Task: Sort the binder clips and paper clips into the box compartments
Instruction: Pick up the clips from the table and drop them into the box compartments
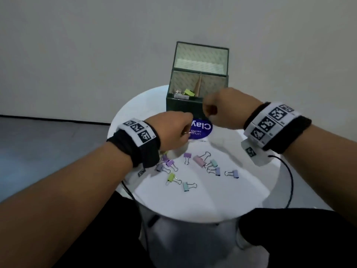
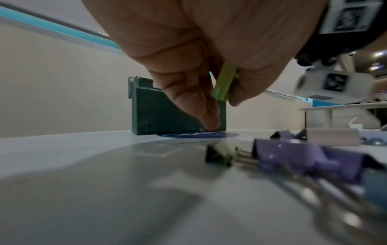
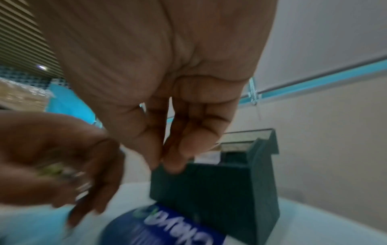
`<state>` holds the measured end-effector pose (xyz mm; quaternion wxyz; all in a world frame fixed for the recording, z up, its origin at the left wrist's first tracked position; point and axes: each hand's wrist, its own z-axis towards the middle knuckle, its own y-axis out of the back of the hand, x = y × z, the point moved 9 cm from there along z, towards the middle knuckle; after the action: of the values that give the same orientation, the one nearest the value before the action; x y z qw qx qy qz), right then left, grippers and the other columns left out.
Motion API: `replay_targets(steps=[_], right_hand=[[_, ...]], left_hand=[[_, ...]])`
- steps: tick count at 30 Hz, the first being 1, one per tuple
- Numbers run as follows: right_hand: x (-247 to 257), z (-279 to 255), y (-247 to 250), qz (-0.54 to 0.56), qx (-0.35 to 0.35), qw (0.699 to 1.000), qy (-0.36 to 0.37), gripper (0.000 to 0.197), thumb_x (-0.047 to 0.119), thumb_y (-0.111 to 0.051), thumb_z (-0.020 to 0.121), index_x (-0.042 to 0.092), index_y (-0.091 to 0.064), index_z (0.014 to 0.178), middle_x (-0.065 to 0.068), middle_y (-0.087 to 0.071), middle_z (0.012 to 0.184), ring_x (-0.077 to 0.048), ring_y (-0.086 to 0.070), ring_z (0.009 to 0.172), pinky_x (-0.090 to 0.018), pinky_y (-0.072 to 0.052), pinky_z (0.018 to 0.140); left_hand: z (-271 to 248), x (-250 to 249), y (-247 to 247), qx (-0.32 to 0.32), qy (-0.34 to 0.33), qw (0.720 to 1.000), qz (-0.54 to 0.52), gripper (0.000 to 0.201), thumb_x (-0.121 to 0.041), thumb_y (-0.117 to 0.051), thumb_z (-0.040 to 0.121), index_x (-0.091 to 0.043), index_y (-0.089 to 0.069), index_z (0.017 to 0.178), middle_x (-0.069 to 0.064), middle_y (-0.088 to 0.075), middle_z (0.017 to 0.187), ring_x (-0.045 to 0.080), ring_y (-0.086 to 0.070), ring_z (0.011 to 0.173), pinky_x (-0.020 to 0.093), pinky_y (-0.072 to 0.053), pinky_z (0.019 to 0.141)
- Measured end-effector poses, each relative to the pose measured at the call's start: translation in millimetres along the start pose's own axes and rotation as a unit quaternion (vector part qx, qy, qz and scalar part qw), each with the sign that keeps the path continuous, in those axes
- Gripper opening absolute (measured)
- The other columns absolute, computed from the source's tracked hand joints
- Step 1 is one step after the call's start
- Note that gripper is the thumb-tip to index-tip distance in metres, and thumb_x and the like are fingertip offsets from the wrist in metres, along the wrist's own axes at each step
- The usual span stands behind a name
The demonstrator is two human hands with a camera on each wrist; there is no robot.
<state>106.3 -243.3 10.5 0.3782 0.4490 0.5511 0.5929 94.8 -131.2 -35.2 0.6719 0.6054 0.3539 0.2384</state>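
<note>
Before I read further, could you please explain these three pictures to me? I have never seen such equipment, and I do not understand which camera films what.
There is no machine here: a person works with two bare hands. The wide picture comes from a camera worn on the head, looking down. The other two come from small cameras strapped to each wrist, so they look along the hand from very near.

On the round white table stands a dark green box with its lid open. A blue round sticker lies in front of it, and pastel binder clips lie scattered nearer the person.

The left hand pinches a green binder clip between thumb and fingers. The right hand is by the box's front edge with its fingers curled, and I see nothing in it.
</note>
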Motion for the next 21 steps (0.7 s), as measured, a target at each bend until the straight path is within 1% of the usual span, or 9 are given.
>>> replay_targets(steps=[2, 4, 5, 7, 10, 14, 17, 19, 21], right_hand=[[9.9, -25.5, -39.6, -0.028, 0.106, 0.994, 0.028, 0.007, 0.027, -0.067, 0.085, 0.032, -0.062, 0.084, 0.01, -0.063, 0.085, -0.014, -0.058, 0.078, -0.029, -0.05, 0.071], [12.7, -41.7, -64.5, -0.011, 0.159, 0.987, 0.031, 0.018, 0.044, -0.069, 0.085, 0.036, -0.069, 0.101, 0.014, -0.066, 0.094, -0.01, -0.059, 0.084, -0.031, -0.054, 0.082], [12.9, -44.8, -71.1, 0.007, 0.165, 0.986, 0.028, 0.026, 0.05, -0.07, 0.083, 0.037, -0.07, 0.106, 0.016, -0.066, 0.094, -0.009, -0.059, 0.085, -0.031, -0.054, 0.083], [16.4, -45.2, -74.4, 0.022, 0.151, 0.988, 0.033, 0.034, 0.055, -0.072, 0.08, 0.038, -0.07, 0.109, 0.017, -0.064, 0.095, -0.008, -0.059, 0.085, -0.03, -0.053, 0.083], [24.2, -42.5, -77.7, 0.035, 0.142, 0.988, 0.053, 0.029, 0.048, -0.075, 0.078, 0.04, -0.071, 0.106, 0.016, -0.062, 0.099, -0.008, -0.057, 0.086, -0.029, -0.051, 0.081], [23.1, -40.1, -81.3, 0.074, 0.153, 0.985, 0.037, 0.021, 0.035, -0.078, 0.076, 0.036, -0.069, 0.095, 0.014, -0.06, 0.097, -0.01, -0.056, 0.087, -0.028, -0.05, 0.079], [17.2, -38.4, -77.4, 0.084, 0.177, 0.98, 0.026, 0.02, 0.029, -0.08, 0.075, 0.029, -0.061, 0.082, 0.012, -0.061, 0.086, -0.01, -0.056, 0.08, -0.029, -0.051, 0.073], [11.9, -26.7, -59.4, 0.093, 0.152, 0.983, 0.033, 0.023, 0.022, -0.078, 0.078, 0.027, -0.056, 0.073, 0.009, -0.062, 0.079, -0.009, -0.053, 0.07, -0.025, -0.046, 0.065], [2.8, -4.5, -29.6, 0.127, 0.091, 0.988, 0.015, 0.022, 0.02, -0.079, 0.078, 0.026, -0.057, 0.077, 0.007, -0.063, 0.078, -0.007, -0.053, 0.067, -0.02, -0.043, 0.061]], left_hand=[[-0.1, -1.1, -4.9, 0.018, 0.003, 0.999, -0.027, 0.014, -0.025, -0.05, 0.098, -0.029, -0.042, 0.108, -0.001, -0.064, 0.094, 0.019, -0.059, 0.077, 0.032, -0.046, 0.062], [-1.1, -4.1, -9.6, 0.045, -0.005, 0.998, -0.053, 0.024, -0.028, -0.046, 0.101, -0.039, -0.042, 0.122, -0.007, -0.063, 0.109, 0.017, -0.059, 0.089, 0.033, -0.05, 0.072], [-1.8, -5.3, -11.1, 0.054, -0.009, 0.997, -0.061, 0.02, -0.033, -0.046, 0.101, -0.042, -0.047, 0.118, -0.01, -0.063, 0.111, 0.016, -0.058, 0.091, 0.032, -0.049, 0.076], [-4.4, -4.2, -17.2, 0.092, 0.003, 0.995, -0.033, 0.003, -0.04, -0.054, 0.093, -0.04, -0.057, 0.091, -0.015, -0.063, 0.094, 0.011, -0.056, 0.084, 0.029, -0.043, 0.07], [-8.1, 0.5, -25.5, 0.132, 0.035, 0.991, -0.005, 0.016, -0.042, -0.064, 0.082, -0.033, -0.058, 0.071, -0.012, -0.058, 0.072, 0.006, -0.054, 0.071, 0.025, -0.037, 0.06], [-10.3, -2.3, -29.5, 0.146, 0.021, 0.989, -0.025, 0.022, -0.055, -0.073, 0.075, -0.04, -0.065, 0.089, -0.014, -0.056, 0.078, 0.002, -0.054, 0.072, 0.027, -0.048, 0.068], [-10.8, -4.7, -29.2, 0.146, 0.0, 0.989, -0.028, 0.017, -0.05, -0.072, 0.08, -0.039, -0.068, 0.092, -0.015, -0.056, 0.074, 0.0, -0.052, 0.069, 0.023, -0.041, 0.063], [-10.5, -4.8, -29.4, 0.146, -0.006, 0.989, -0.028, 0.014, -0.046, -0.07, 0.083, -0.036, -0.067, 0.092, -0.016, -0.056, 0.073, 0.0, -0.052, 0.068, 0.02, -0.039, 0.06], [-9.8, -0.6, -30.9, 0.141, -0.001, 0.989, -0.036, 0.012, -0.044, -0.069, 0.085, -0.035, -0.064, 0.09, -0.015, -0.057, 0.076, 0.004, -0.054, 0.071, 0.022, -0.042, 0.063]])
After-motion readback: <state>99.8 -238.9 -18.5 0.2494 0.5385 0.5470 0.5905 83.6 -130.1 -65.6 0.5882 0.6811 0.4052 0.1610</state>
